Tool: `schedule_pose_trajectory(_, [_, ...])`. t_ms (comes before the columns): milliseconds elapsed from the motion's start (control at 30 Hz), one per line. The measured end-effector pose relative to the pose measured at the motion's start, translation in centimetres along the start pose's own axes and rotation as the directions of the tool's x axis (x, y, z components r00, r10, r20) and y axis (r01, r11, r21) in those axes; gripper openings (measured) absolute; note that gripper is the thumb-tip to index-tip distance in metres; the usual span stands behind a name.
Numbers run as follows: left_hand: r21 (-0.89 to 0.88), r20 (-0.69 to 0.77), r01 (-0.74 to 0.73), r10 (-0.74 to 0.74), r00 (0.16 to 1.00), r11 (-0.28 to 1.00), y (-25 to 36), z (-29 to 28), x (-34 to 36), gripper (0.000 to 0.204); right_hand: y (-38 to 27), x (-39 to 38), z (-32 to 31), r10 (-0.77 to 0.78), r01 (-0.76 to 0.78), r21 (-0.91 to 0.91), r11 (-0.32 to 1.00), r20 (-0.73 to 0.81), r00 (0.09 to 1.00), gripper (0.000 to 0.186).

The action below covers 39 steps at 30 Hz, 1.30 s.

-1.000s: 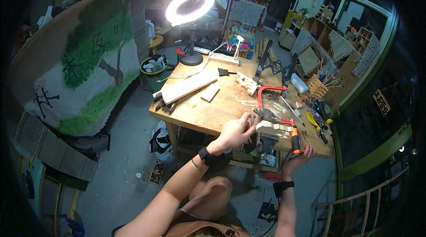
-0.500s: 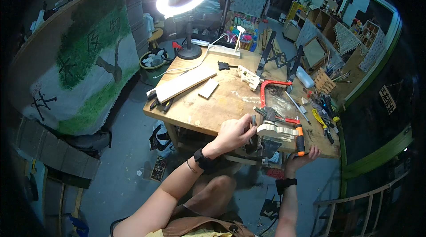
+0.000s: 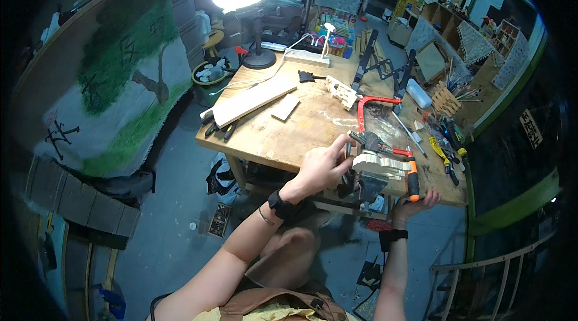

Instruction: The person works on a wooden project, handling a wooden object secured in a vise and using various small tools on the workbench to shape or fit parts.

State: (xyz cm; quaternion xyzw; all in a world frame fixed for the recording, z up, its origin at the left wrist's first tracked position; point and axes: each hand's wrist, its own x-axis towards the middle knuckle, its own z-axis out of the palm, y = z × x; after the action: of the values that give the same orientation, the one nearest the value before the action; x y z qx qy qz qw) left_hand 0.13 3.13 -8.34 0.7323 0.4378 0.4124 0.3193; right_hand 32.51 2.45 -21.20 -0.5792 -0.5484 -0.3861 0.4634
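My left hand (image 3: 324,168) is closed just left of the vise, with a thin grey piece showing between thumb and fingers; most of it is hidden. Its index fingertip reaches a ridged dark screw rod at the top of the vise. A pale wooden piece with a wavy edge (image 3: 380,166) sits at the dark metal vise (image 3: 370,188) on the table's front edge. My right hand (image 3: 416,205) rests at that edge, fingers stretched out, just below an orange-and-black handle (image 3: 412,178). A red bow-shaped frame (image 3: 362,115) stands behind the vise.
On the wooden table (image 3: 265,149) lie a long board (image 3: 256,102), a small block (image 3: 285,107), a carved wooden piece (image 3: 341,92) and a lit ring lamp's base (image 3: 259,60). Yellow-handled tools (image 3: 442,154) crowd the right side. A parts box (image 3: 220,220) is on the floor.
My left index finger has stretched upward to the screw rod, and the hand has risen slightly. My right hand stays at the table edge. The whole view has shifted a little.
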Motion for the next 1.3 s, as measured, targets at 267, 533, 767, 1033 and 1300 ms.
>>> schedule_pose_trajectory(267, [0.014,-0.041,-0.053,0.054,0.998,0.998,-0.6,0.3,0.2,0.030,-0.8,0.7,-0.7,0.012,-0.012,-0.013,1.000,0.016,1.000,0.060])
schedule_pose_trajectory(533, [-0.003,-0.018,-0.047,0.047,0.999,0.999,-0.6,-0.2,0.1,0.032,-1.3,1.7,-2.5,-0.062,0.055,0.048,0.997,0.147,0.987,0.049])
schedule_pose_trajectory(767, [0.015,-0.005,-0.146,0.146,0.989,0.989,-0.7,-0.8,0.0,0.042,-0.2,0.4,-0.3,-0.058,0.058,-0.053,0.997,0.001,0.998,0.043])
schedule_pose_trajectory(1033, [0.092,0.066,-0.096,0.090,0.994,0.991,-0.8,-0.4,-0.6,0.039,-1.7,-0.4,-1.8,-0.031,0.037,-0.154,0.987,0.043,0.999,0.043])
schedule_pose_trajectory(1300, [0.051,0.029,-0.207,0.205,0.978,0.977,-0.8,-0.7,-0.4,0.023,-2.4,-1.1,-1.8,-0.019,0.030,-0.186,0.982,0.059,0.998,0.043])
